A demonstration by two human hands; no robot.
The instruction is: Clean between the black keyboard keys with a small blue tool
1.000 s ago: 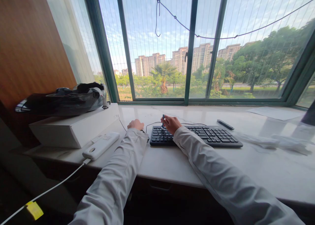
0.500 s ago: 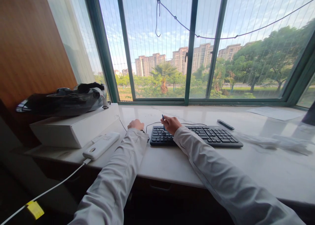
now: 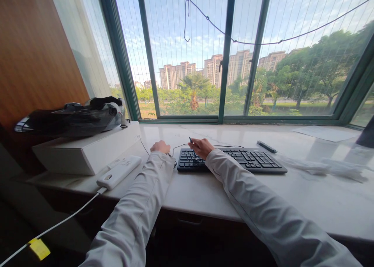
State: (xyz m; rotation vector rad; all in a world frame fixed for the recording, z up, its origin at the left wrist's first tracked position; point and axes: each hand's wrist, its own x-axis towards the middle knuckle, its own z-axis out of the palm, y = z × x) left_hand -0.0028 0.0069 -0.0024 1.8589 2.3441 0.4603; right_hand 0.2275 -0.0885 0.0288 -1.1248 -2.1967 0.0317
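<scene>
A black keyboard (image 3: 248, 160) lies on the white marble sill (image 3: 204, 193) in front of the window. My right hand (image 3: 202, 147) hovers over the keyboard's left end, fingers closed on a small thin blue tool (image 3: 191, 140) that sticks up and to the left. My left hand (image 3: 160, 146) rests as a loose fist on the sill just left of the keyboard, beside a thin black cable (image 3: 178, 146). Whether it holds anything is hidden. Both arms wear white sleeves.
A white box (image 3: 84, 152) with a black bag (image 3: 70, 119) on top stands at the left. A white power bank (image 3: 118, 172) with a white cable lies beside it. A small dark remote (image 3: 267, 146), papers (image 3: 321, 133) and crumpled plastic wrap (image 3: 324, 167) lie to the right.
The blue tool in my right hand has tilted from upright toward the left. The view has shifted down slightly. My left hand has stayed put.
</scene>
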